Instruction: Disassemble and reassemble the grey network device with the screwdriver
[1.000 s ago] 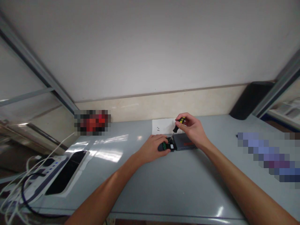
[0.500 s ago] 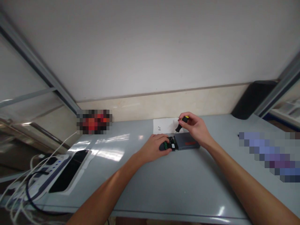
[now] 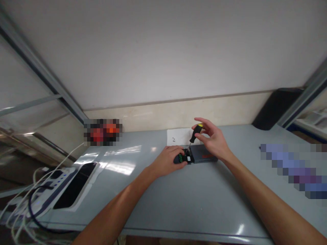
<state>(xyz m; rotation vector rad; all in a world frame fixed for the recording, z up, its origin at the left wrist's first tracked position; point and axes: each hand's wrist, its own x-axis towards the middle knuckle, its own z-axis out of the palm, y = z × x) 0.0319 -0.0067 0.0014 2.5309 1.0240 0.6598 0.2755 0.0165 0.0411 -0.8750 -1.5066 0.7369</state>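
A small grey metal box (image 3: 204, 153) with a red label lies on the grey table (image 3: 194, 197), its left end showing a green circuit part (image 3: 180, 158). My left hand (image 3: 167, 160) is closed around that left end and holds the box down. My right hand (image 3: 213, 139) holds a small screwdriver (image 3: 194, 133) with a black and yellow handle between thumb and fingers, the index finger stretched out above it. The screwdriver leans with its tip down at the box's left end.
A white sheet of paper (image 3: 177, 136) with a few tiny screws lies behind the box. A power strip (image 3: 48, 187) with white cables sits at the left edge beside a dark phone (image 3: 74, 185). A black object (image 3: 274, 107) leans at the back right.
My right hand's fingers have loosened and spread on the screwdriver handle, which has tipped slightly. The view shifted a little. My left hand has stayed on the box.
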